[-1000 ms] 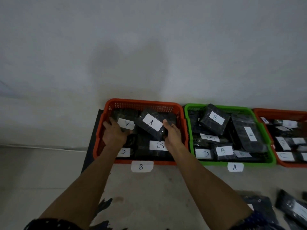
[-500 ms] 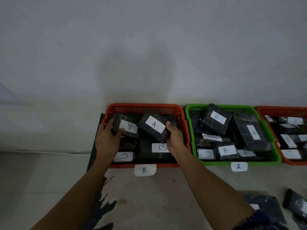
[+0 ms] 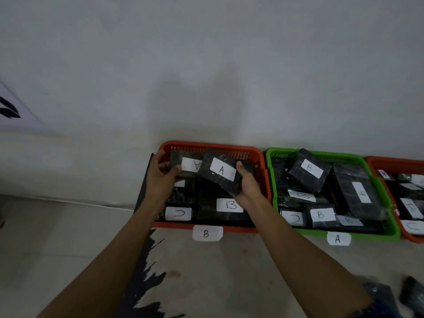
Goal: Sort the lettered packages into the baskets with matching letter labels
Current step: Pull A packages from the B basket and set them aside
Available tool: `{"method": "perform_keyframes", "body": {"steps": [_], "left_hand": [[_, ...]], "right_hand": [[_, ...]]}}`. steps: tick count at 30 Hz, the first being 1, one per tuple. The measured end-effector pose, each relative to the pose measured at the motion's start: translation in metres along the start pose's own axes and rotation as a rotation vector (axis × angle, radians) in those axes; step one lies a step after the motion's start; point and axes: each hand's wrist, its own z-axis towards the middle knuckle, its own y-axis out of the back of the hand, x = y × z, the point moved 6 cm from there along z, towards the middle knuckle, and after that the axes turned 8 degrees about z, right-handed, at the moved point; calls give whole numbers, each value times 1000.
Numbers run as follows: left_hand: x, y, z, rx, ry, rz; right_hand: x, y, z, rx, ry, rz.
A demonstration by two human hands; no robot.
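Black wrapped A pkgs, one gripped per hand (left hand [image 3: 161,177] on A package [image 3: 187,165], right hand [image 3: 246,187] on A package [image 3: 220,173]), held above orange B basket [image 3: 261,154]: lift clear of rim, drop both in green A basket [image 3: 271,166].

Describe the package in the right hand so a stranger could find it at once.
Find the orange basket tagged B, leftmost against the wall. Above it, the right hand grips a black package. Its white label reads A upright, while the left hand holds a package whose A is upside down.
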Motion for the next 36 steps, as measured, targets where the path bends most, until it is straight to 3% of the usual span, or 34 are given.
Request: {"method": "perform_keyframes", "body": {"steps": [4, 8, 12, 14, 20, 28, 33, 36], "left_hand": [[1, -5, -11, 147, -2, 91], [16, 6, -22, 221, 27, 64], [39, 16, -28, 292, 3, 532], [45, 16, -31, 310, -12, 603], [39, 5, -42, 292, -83, 567], [-3, -54, -85, 423, -241, 425], [-31, -90, -131, 436, -56, 51], [-32, -114, -160, 489, 36, 28]], "right_hand": [[-18, -17, -8, 73, -117, -46], [-22, -13, -8, 30, -66, -31], [-8, 5, -6, -29, 5, 19], [-4, 14, -7, -52, 14, 28], [2, 36, -22, -110, 64, 38], [26, 67, -72, -136, 221, -48], [50, 108, -106, -211, 333, -64], [58, 149, -126, -258, 339, -74]]}}
